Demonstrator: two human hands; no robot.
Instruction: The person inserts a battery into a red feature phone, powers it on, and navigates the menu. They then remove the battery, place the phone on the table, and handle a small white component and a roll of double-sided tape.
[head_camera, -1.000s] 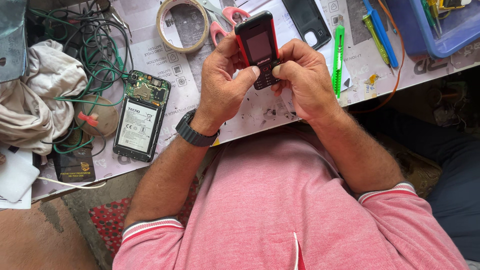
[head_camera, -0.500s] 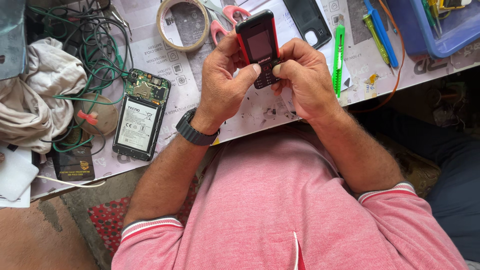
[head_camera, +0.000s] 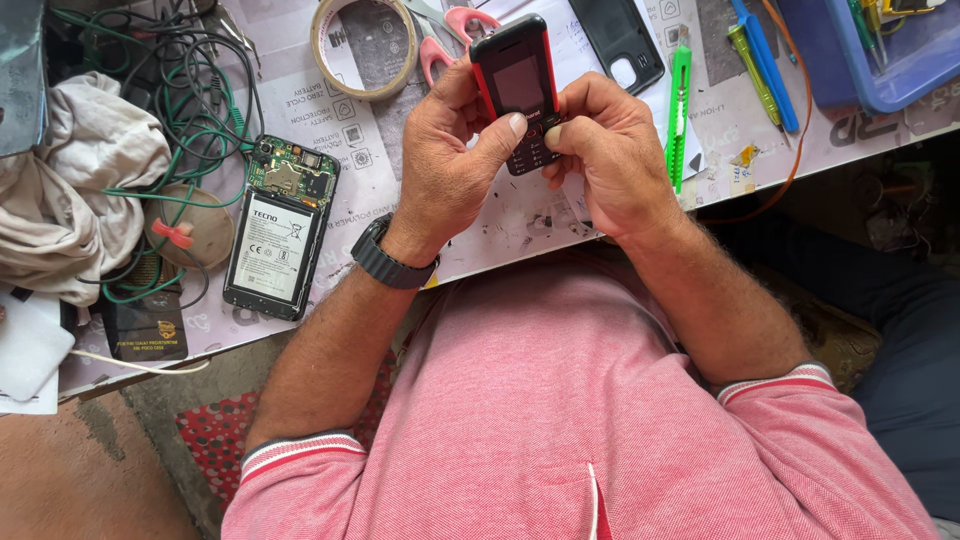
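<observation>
Head view: left hand (head_camera: 450, 165) and right hand (head_camera: 610, 150) both clamped on red-and-black keypad phone (head_camera: 518, 85), white-labelled opened phone (head_camera: 280, 230) well left.

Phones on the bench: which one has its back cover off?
The smartphone lying left of the hands, circuit board and battery exposed; the red keypad phone is closed.

Both hands (head_camera: 530, 160) hide the red phone's (head_camera: 518, 80) lower keypad and sides.

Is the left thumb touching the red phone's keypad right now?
Touching. The head view shows the left hand with its thumb tip pressed onto the keypad of the red phone.
</observation>
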